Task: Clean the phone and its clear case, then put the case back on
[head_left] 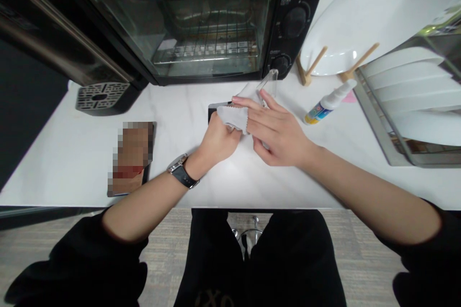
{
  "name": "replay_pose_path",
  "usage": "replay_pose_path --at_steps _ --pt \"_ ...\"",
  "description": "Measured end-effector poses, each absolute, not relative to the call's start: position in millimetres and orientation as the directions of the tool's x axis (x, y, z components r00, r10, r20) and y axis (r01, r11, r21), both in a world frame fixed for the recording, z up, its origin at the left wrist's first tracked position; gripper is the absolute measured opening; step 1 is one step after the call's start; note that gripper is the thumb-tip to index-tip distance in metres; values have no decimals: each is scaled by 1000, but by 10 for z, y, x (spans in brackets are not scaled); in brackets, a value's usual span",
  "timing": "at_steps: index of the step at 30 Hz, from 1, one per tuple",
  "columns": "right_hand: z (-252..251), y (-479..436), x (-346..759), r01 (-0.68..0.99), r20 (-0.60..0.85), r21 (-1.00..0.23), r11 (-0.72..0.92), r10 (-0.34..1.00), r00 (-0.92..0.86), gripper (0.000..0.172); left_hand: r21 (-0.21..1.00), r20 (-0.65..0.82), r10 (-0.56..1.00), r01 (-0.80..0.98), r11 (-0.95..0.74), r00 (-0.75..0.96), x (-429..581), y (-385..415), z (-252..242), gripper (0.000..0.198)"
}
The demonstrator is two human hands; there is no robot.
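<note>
My left hand is closed around a light grey cleaning cloth with zigzag edges, which drapes over its fingers. My right hand lies against the cloth from the right, its fingers stretched out and apart. Just beyond the fingers, a clear see-through item with a rounded edge sticks up; my hands hide most of it. A dark flat item shows partly behind my left hand. To the right of my right hand, a small white spray bottle with a blue and yellow label lies tilted in view.
A black toaster oven stands at the back of the white counter. A machine with a drip tray is at the left, near a blurred-out phone-like item. Plates on a wooden stand and a dish rack occupy the right.
</note>
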State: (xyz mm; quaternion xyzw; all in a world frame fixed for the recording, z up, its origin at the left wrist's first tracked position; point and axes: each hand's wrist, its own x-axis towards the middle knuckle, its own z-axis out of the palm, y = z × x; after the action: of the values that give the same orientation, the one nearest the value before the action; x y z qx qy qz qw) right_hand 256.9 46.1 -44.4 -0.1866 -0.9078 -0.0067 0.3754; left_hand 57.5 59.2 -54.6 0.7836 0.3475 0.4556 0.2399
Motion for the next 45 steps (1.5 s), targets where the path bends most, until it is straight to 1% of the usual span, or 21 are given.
replay_pose_path --at_steps 1,3,6,8,10,13,15,18,21,24,26,30,32,34,37,40,42,43,45 --pt "-445 477 2580 380 686 -134 915 362 -630 86 701 535 776 338 -628 334 580 579 -526 14" --pt "-442 513 2609 472 682 -162 866 445 -581 86 729 503 798 334 -598 330 593 547 -490 22" --pt "-432 559 2655 597 659 -221 771 570 -491 85 813 444 825 228 -535 350 616 502 -466 29" --pt "-425 573 2673 651 658 -237 721 613 -439 85 856 418 831 147 -495 367 625 478 -465 40" --pt "-419 574 2677 700 661 -248 669 646 -383 83 870 407 829 113 -479 384 625 458 -462 49" --pt "-420 572 2679 739 656 -284 611 686 -316 81 874 390 826 119 -471 406 617 436 -446 50" --pt "-430 583 2691 730 649 -296 616 690 -319 82 874 386 828 126 -469 408 615 428 -436 50" --pt "-442 599 2709 670 664 -272 691 639 -389 81 859 411 820 131 -494 398 619 435 -430 47" --pt "-428 565 2690 566 682 -237 790 550 -482 81 797 469 801 212 -566 372 615 464 -435 29" --pt "-398 481 2637 459 656 -202 865 468 -592 80 720 529 779 309 -622 337 598 510 -464 23" --pt "-385 429 2604 403 625 -188 896 426 -655 79 694 569 759 311 -650 317 586 544 -500 16" --pt "-378 393 2576 343 624 -166 925 367 -690 77 671 605 728 284 -685 324 580 586 -558 18" --pt "-376 404 2575 364 633 -168 916 384 -672 77 671 601 731 291 -681 324 584 583 -548 18" --pt "-375 428 2580 423 627 -192 885 443 -641 78 680 581 749 316 -662 319 591 565 -511 16" --pt "-389 489 2602 533 626 -235 813 546 -556 79 714 523 785 332 -616 333 606 525 -447 25" --pt "-422 561 2637 619 649 -253 743 605 -461 80 794 457 816 250 -553 353 622 489 -428 32" --pt "-446 601 2659 656 671 -249 712 616 -413 80 850 419 832 166 -500 363 627 473 -446 43" --pt "-457 617 2668 673 676 -252 695 624 -392 80 870 402 838 132 -476 369 627 468 -458 48" --pt "-474 643 2686 698 669 -267 664 649 -362 78 893 374 841 93 -440 391 625 462 -478 51"
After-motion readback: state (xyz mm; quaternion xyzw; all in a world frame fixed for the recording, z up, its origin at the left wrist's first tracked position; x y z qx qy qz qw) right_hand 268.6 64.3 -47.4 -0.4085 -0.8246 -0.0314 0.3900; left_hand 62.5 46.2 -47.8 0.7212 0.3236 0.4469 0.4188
